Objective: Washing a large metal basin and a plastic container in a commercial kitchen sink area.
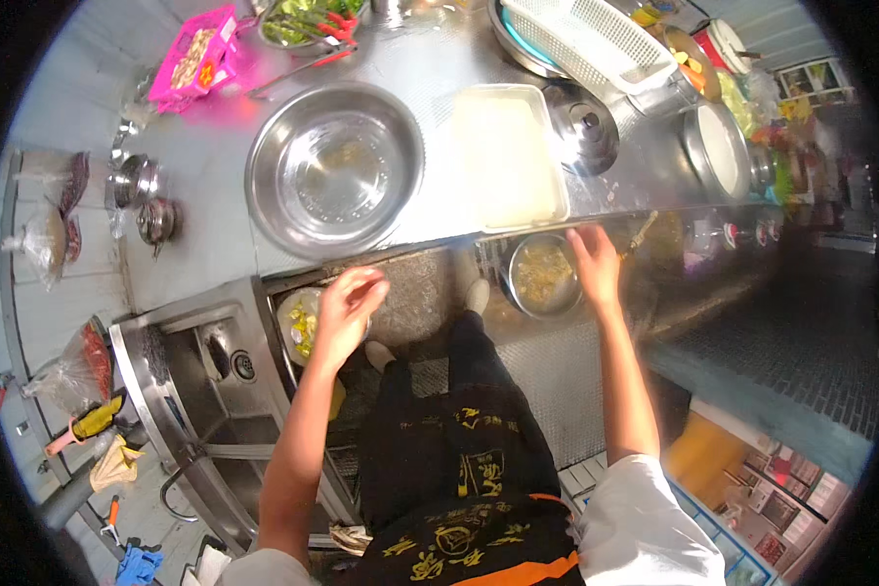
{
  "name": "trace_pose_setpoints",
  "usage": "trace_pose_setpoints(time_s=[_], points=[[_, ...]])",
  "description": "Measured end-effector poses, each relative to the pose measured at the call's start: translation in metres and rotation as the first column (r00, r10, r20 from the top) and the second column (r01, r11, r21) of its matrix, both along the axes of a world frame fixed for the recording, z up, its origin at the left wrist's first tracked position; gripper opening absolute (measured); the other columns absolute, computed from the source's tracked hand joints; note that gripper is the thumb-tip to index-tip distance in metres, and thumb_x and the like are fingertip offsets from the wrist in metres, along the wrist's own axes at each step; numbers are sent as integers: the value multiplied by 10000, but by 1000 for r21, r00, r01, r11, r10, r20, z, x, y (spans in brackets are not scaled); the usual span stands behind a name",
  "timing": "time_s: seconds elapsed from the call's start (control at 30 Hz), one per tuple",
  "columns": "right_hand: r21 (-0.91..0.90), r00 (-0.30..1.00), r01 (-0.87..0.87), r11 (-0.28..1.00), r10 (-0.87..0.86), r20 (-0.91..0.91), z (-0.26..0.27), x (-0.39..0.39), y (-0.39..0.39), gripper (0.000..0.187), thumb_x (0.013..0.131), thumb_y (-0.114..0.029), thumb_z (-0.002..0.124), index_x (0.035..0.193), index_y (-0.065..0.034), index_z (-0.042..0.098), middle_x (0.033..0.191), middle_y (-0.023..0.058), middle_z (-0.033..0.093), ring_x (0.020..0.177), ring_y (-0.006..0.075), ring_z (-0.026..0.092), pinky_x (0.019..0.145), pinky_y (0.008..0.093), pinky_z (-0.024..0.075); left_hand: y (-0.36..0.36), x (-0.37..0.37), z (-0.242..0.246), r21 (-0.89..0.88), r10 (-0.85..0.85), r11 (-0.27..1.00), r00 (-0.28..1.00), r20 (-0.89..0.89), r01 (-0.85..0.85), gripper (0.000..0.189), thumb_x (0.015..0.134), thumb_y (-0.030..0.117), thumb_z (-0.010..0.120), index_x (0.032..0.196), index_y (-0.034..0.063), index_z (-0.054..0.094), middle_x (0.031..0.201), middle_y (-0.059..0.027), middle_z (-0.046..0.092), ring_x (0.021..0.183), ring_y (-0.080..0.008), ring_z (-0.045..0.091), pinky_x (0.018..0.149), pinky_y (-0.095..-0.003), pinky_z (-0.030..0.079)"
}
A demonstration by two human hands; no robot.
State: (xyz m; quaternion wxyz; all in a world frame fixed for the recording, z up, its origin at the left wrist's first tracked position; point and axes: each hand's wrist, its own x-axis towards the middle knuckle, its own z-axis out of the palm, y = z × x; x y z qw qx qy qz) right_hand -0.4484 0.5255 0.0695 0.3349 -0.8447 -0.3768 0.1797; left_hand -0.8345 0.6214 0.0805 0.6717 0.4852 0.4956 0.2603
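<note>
My left hand point(350, 311) hangs in the air below the front edge of the steel worktop point(439, 44), fingers loosely bent and nothing seen in them. The large stainless steel bowl point(267, 172) beyond it holds a little liquid. At the worktop's edge, my right hand point(597, 267) has its fingertips by the near right corner of a shallow tray point(562, 176); whether they touch is unclear. Glare washes out the tray's pale contents. Lower down, next to the right hand, a metal pot point(511, 275) holds brownish food scraps.
A pink basket point(167, 88) and a bowl of vegetables point(304, 50) stand at the far left. A steel lid point(586, 143) and white plastic basket point(593, 44) lie right of the tray. A steel sink point(227, 395) is at my left, beside a container point(287, 315) with yellow-green scraps.
</note>
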Motion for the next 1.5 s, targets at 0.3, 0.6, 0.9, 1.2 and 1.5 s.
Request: trace_pose_setpoints(time_s=[0.3,0.6,0.9,1.2,1.5], points=[[-91,986,-102,991,88,-140,-105,115,145,372,880,-287,623,1097,6,553,950,253,631,881,396,615,790,461,477,148,248,-117,121,5,989,809,-588,82,401,811,312,713,1080,31,612,831,-111,665,720,-215,632,680,-335,495],[-56,963,-260,964,255,-86,-129,121,162,237,920,-169,512,1054,20,466,863,304,617,797,480,599,709,548,468,163,259,-138,148,-75,973,846,-528,178,219,748,105,644,929,-12,605,744,-97,630,670,-170,613,610,-314,482],[156,986,-148,977,158,-52,-77,104,108,128,900,-85,522,886,6,432,758,279,582,741,484,567,636,532,453,126,257,-80,328,-84,914,904,-420,237,285,790,8,608,1074,-22,599,878,-88,667,768,-147,638,678,-286,503],[177,989,148,973,-143,-40,-39,41,-46,131,911,-114,528,890,-5,459,786,267,585,762,474,581,618,525,457,33,238,-36,227,-339,869,864,-373,439,263,799,78,622,1047,-6,597,811,-76,653,730,-127,607,686,-286,484],[-125,887,432,893,-446,-118,-111,-50,-231,155,934,-150,529,893,-15,465,796,257,586,720,464,584,611,515,468,-99,217,-134,130,-580,706,674,-458,696,147,785,85,651,866,9,553,700,-78,504,636,-186,530,607,-331,436]])
